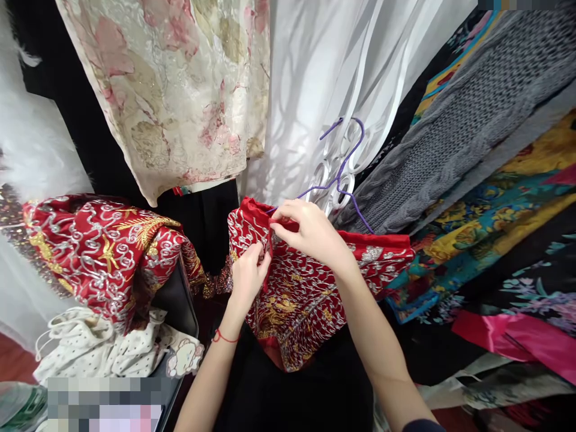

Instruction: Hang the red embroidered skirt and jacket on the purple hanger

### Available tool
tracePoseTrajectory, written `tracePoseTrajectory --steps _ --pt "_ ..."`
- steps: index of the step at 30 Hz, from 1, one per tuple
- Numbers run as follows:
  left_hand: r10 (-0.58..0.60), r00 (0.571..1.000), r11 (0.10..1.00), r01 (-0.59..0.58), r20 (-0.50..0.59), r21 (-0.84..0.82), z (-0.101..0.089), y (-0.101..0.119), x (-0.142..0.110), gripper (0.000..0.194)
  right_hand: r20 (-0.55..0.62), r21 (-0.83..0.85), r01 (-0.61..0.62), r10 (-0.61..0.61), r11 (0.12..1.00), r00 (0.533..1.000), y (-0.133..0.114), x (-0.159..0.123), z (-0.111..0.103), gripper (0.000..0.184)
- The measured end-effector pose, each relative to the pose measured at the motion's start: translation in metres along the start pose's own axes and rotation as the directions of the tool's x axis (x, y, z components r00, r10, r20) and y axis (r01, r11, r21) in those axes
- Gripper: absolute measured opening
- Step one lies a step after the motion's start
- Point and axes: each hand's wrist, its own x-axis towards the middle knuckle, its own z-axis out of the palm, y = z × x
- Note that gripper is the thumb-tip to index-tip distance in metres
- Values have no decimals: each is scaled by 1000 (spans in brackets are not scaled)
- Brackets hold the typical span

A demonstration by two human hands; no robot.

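A red garment (306,300) with silver and gold embroidery hangs in front of me, with a plain red band along its top edge. Behind that band a purple wire hanger (339,180) shows, its hook up by a white metal frame (348,156). My right hand (312,231) pinches the red band left of the hanger's middle. Just below and to the left, my left hand (249,276) has its fingers closed on a narrow red strip at the garment's front. A red string bracelet (225,338) circles my left wrist.
Another red embroidered cloth (108,252) drapes over a dark chair-like edge at left, above a white dotted cloth (108,345). A floral sheer fabric (193,90) hangs at top. Grey knitwear (472,108) and patterned fabrics (499,210) hang at right. A green plastic bottle (22,405) lies lower left.
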Motion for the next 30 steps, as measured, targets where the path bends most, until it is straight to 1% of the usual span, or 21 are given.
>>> tracePoseTrajectory --steps 2,4,5,7,10,11,12,13,14,15,16,17,18,19,20,21,22,23,25,27,30 --pt "-12 1000 1000 12 -2 3 0 1 0 20 -91 245 48 -26 968 996 -3 -7 -7 13" --pt "-31 1000 1000 31 -2 5 0 3 0 19 -226 387 131 -44 913 973 -12 -16 -17 13" --pt "-38 999 999 38 -5 -3 0 3 0 19 -295 409 169 -46 897 954 -19 -22 -23 13" --pt "-55 998 997 54 -15 -54 -1 4 2 19 -401 374 204 -40 905 915 -33 -36 -30 13" --pt "-144 988 960 126 -53 -252 -6 3 7 21 -489 223 180 -49 958 871 -49 -58 -24 9" --pt "-186 979 928 150 -78 -341 -9 2 10 22 -477 177 158 -55 971 877 -51 -65 -17 10" --pt "-227 968 888 162 -104 -431 -13 1 13 23 -427 143 133 -60 981 902 -50 -71 -8 13" --pt "-260 958 843 164 -121 -513 -17 0 16 25 -334 124 110 -63 986 941 -47 -76 0 17" --pt "-279 953 798 160 -120 -581 -21 -1 19 28 -206 119 88 -62 989 977 -42 -79 9 22" --pt "-280 955 760 158 -97 -631 -25 -1 22 32 -65 129 75 -67 989 996 -36 -81 16 29" --pt "-263 963 729 160 -57 -665 -28 -1 25 34 61 157 79 -90 984 994 -28 -81 23 35" --pt "-233 972 710 163 -10 -685 -31 1 28 35 154 201 96 -128 975 980 -20 -80 28 40" --pt "-191 981 705 160 32 -691 -32 2 29 33 201 254 116 -170 960 965 -12 -78 32 42" --pt "-147 987 712 147 59 -687 -32 5 31 30 203 305 122 -190 944 961 -5 -74 36 41" --pt "-104 992 728 124 70 -674 -31 7 32 28 171 341 104 -171 934 970 2 -70 39 38" --pt "-68 995 750 97 69 -655 -29 9 32 27 123 356 54 -104 933 987 8 -66 42 33" --pt "-37 997 774 69 64 -630 -27 11 32 26 61 352 -30 9 935 998 13 -61 46 28" --pt "-14 998 798 46 58 -601 -25 13 33 24 -11 339 -134 146 931 989 17 -57 50 23" --pt "1 999 834 17 32 -551 -20 13 33 20 -137 324 -313 372 893 918 23 -46 60 20" --pt "-10 999 865 -8 -31 -503 -17 12 33 19 -181 368 -379 465 849 866 26 -35 69 26" --pt "26 987 936 -80 -158 -343 -17 8 34 20 -163 460 -379 496 803 853 24 -21 80 37"
